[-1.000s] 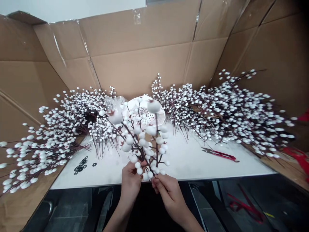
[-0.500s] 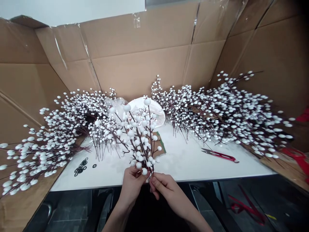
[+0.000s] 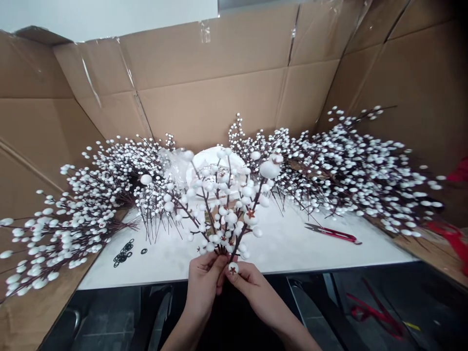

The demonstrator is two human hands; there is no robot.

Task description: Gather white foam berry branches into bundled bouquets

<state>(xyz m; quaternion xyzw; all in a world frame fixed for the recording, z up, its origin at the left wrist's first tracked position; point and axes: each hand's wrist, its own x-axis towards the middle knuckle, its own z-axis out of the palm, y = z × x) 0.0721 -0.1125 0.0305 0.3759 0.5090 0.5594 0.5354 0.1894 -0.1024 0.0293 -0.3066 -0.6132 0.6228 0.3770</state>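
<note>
An artificial berry branch (image 3: pixel 231 219) with white berries on dark brown stems stands fanned out above my hands, near the table's front edge. My left hand (image 3: pixel 206 275) is closed around the lower stems, thumb pressed on them. Beside it, my right hand (image 3: pixel 250 282) pinches low on the branch, just under a single white berry with a small brown star-shaped base. The stem ends are hidden behind my fingers. My two hands almost touch each other.
Piles of white berry stems lie at the left (image 3: pixel 73 234) and right (image 3: pixel 347 175). Red-handled thread snips (image 3: pixel 334 233) rest on the white table (image 3: pixel 281 248). Small black rings (image 3: pixel 123 252) lie at left. Behind stand a white bowl-like container (image 3: pixel 215 155) and cardboard walls (image 3: pixel 219 97).
The berry branch has turned and spread wider, with one stem now leaning to the right. My left hand has shifted its hold on the stems; the piles and snips stay put.
</note>
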